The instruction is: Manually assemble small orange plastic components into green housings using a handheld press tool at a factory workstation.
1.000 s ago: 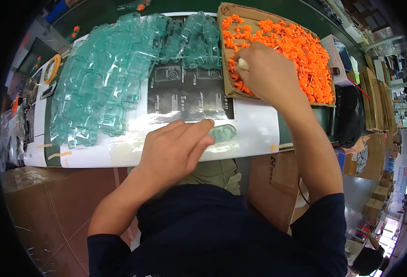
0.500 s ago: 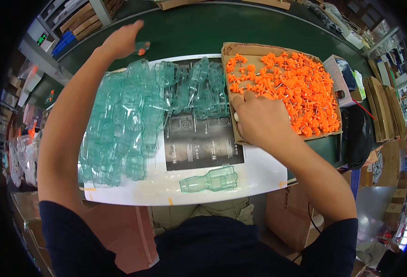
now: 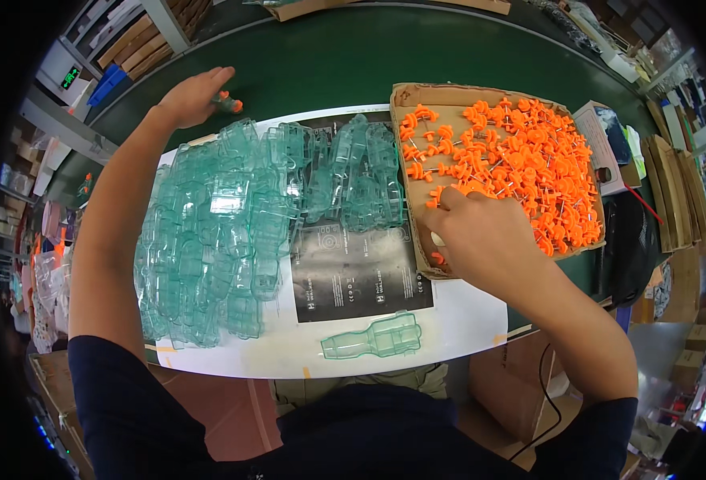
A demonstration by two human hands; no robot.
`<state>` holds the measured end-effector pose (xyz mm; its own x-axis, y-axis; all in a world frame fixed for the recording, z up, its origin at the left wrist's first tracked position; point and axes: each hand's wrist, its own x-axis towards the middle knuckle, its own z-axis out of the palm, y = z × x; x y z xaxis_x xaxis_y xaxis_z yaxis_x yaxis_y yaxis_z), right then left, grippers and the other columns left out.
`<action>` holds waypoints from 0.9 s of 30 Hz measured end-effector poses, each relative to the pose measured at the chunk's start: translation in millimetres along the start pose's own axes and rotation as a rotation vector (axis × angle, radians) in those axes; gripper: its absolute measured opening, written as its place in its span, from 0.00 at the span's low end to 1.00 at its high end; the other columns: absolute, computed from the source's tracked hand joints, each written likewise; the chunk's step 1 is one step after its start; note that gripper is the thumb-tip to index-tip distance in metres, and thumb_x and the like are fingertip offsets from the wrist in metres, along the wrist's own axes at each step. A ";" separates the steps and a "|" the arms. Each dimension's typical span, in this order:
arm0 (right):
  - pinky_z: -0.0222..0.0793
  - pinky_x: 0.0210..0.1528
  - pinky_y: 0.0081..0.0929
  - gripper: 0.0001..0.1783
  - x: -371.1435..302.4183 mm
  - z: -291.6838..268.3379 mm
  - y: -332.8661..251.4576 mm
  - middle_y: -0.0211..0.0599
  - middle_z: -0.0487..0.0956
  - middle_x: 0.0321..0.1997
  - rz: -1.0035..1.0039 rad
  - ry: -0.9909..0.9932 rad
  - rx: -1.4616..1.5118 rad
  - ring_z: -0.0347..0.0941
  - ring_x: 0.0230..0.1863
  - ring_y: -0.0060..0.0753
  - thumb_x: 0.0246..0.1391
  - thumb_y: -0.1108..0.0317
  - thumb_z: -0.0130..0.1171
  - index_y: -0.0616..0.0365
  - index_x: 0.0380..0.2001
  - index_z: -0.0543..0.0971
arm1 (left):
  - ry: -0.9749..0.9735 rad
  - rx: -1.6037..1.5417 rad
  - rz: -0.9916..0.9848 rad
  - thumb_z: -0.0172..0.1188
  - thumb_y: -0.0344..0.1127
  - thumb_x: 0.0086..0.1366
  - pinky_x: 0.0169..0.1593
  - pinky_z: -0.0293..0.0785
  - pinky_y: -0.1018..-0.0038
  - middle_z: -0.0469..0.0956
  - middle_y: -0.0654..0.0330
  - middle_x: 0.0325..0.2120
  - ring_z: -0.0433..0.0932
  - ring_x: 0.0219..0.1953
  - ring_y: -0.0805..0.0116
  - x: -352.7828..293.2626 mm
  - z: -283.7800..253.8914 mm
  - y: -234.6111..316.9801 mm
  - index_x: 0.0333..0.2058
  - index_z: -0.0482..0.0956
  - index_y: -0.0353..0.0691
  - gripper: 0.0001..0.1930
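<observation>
My left hand (image 3: 197, 96) is over the green belt at the far left, its fingers stretched out. A small clear-green piece with orange ends (image 3: 226, 102) is right beside its fingers. My right hand (image 3: 485, 240) is in the near left part of a cardboard tray (image 3: 405, 96) heaped with orange plastic pieces with metal pins (image 3: 541, 176). Its fingers are curled, and an orange piece (image 3: 438, 258) shows under the hand; the fingertips are partly hidden. One clear-green plastic shell (image 3: 373, 336) lies alone on the white sheet (image 3: 265, 360) near me.
Stacked clear-green shells (image 3: 209, 232) cover the left of the sheet, with a smaller group (image 3: 357, 172) beside the tray. A printed black sheet (image 3: 361, 280) lies between. The green belt (image 3: 321, 64) runs behind. A white box (image 3: 597, 140) and black bag (image 3: 629, 232) stand right.
The whole view has shifted a little. The small green-and-orange piece now lies closer to my left hand. My right hand has moved slightly nearer me within the tray, and an orange piece shows under it.
</observation>
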<state>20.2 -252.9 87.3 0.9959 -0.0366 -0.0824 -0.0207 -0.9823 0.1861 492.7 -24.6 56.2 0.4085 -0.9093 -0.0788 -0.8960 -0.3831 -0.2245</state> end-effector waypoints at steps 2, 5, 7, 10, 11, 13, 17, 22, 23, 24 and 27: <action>0.69 0.22 0.36 0.12 1.0 -0.8 -0.5 0.35 0.78 0.34 -0.015 -0.017 -0.023 0.79 0.28 0.38 0.48 0.65 0.65 0.51 0.38 0.83 | 0.052 0.028 0.006 0.64 0.21 0.55 0.55 0.74 0.58 0.74 0.50 0.58 0.77 0.54 0.46 -4.2 2.8 1.0 0.65 0.58 0.44 0.40; 0.70 0.23 0.36 0.10 1.5 -0.7 -2.5 0.34 0.78 0.33 -0.053 -0.070 -0.081 0.79 0.28 0.38 0.50 0.67 0.63 0.51 0.37 0.84 | 0.200 0.118 0.034 0.67 0.23 0.54 0.55 0.74 0.58 0.75 0.52 0.57 0.78 0.53 0.48 -12.3 7.7 4.7 0.66 0.58 0.44 0.41; 0.70 0.23 0.36 0.10 4.0 -0.6 -2.5 0.35 0.78 0.33 -0.054 -0.088 -0.100 0.79 0.28 0.38 0.50 0.67 0.62 0.50 0.37 0.84 | 0.133 0.057 -0.040 0.67 0.24 0.53 0.55 0.74 0.59 0.75 0.53 0.57 0.78 0.53 0.48 -10.9 -4.8 25.5 0.66 0.58 0.45 0.42; 0.70 0.23 0.36 0.09 7.4 -2.5 -1.5 0.36 0.78 0.33 -0.055 -0.141 -0.146 0.79 0.28 0.39 0.51 0.68 0.60 0.49 0.37 0.84 | -0.077 -0.120 -0.254 0.69 0.24 0.52 0.54 0.74 0.59 0.75 0.54 0.56 0.78 0.53 0.50 -7.9 -30.7 63.0 0.67 0.57 0.45 0.45; 0.72 0.25 0.38 0.08 9.1 -6.5 -1.9 0.37 0.79 0.34 -0.015 -0.186 -0.114 0.79 0.30 0.40 0.52 0.67 0.61 0.49 0.36 0.84 | -0.077 -0.121 -0.256 0.69 0.24 0.52 0.54 0.74 0.59 0.75 0.54 0.56 0.78 0.53 0.50 -10.5 -30.5 61.0 0.67 0.57 0.45 0.45; 0.73 0.28 0.39 0.07 8.8 -16.9 0.4 0.38 0.80 0.35 0.020 -0.237 -0.085 0.80 0.32 0.42 0.53 0.66 0.61 0.50 0.35 0.84 | -0.010 -0.168 -0.180 0.69 0.24 0.51 0.54 0.74 0.59 0.76 0.53 0.57 0.78 0.53 0.49 -14.3 -25.5 50.9 0.68 0.56 0.47 0.47; 0.74 0.36 0.42 0.07 -2.6 -26.7 16.0 0.38 0.81 0.38 0.229 -0.021 0.183 0.80 0.37 0.46 0.54 0.63 0.63 0.52 0.34 0.84 | 0.373 -0.013 0.189 0.69 0.23 0.52 0.55 0.74 0.59 0.76 0.52 0.60 0.78 0.54 0.48 -24.6 18.3 -11.7 0.72 0.51 0.51 0.51; 0.74 0.39 0.42 0.09 -18.3 -14.2 35.0 0.38 0.82 0.38 0.417 0.020 0.273 0.79 0.38 0.47 0.55 0.61 0.64 0.53 0.35 0.83 | -0.087 -0.147 -0.103 0.67 0.23 0.54 0.57 0.74 0.59 0.75 0.54 0.61 0.77 0.56 0.48 4.4 4.9 21.4 0.72 0.53 0.50 0.48; 0.74 0.38 0.42 0.09 -18.6 -9.7 31.0 0.37 0.82 0.38 0.425 0.028 0.264 0.79 0.38 0.47 0.55 0.61 0.64 0.53 0.36 0.83 | -0.093 -0.140 -0.141 0.67 0.23 0.55 0.57 0.73 0.58 0.75 0.54 0.61 0.77 0.56 0.48 5.7 4.0 23.6 0.71 0.54 0.49 0.47; 0.74 0.38 0.41 0.09 -18.1 -6.1 26.9 0.37 0.82 0.38 0.430 0.038 0.257 0.79 0.38 0.47 0.55 0.61 0.64 0.52 0.37 0.83 | -0.098 -0.132 -0.181 0.66 0.24 0.55 0.58 0.73 0.58 0.75 0.54 0.61 0.77 0.57 0.48 6.1 2.6 25.1 0.71 0.55 0.49 0.46; 0.75 0.38 0.41 0.09 -15.4 -4.9 19.8 0.36 0.82 0.38 0.407 0.078 0.225 0.79 0.37 0.47 0.55 0.62 0.64 0.52 0.38 0.83 | 0.073 -0.104 -0.114 0.65 0.24 0.57 0.58 0.74 0.59 0.76 0.55 0.60 0.77 0.56 0.49 2.0 -6.3 26.2 0.70 0.58 0.48 0.43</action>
<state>4.9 -270.9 97.1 0.9063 -0.4216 0.0286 -0.4208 -0.9066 -0.0299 468.9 -37.5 56.3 0.4985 -0.8668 0.0128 -0.8591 -0.4959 -0.1264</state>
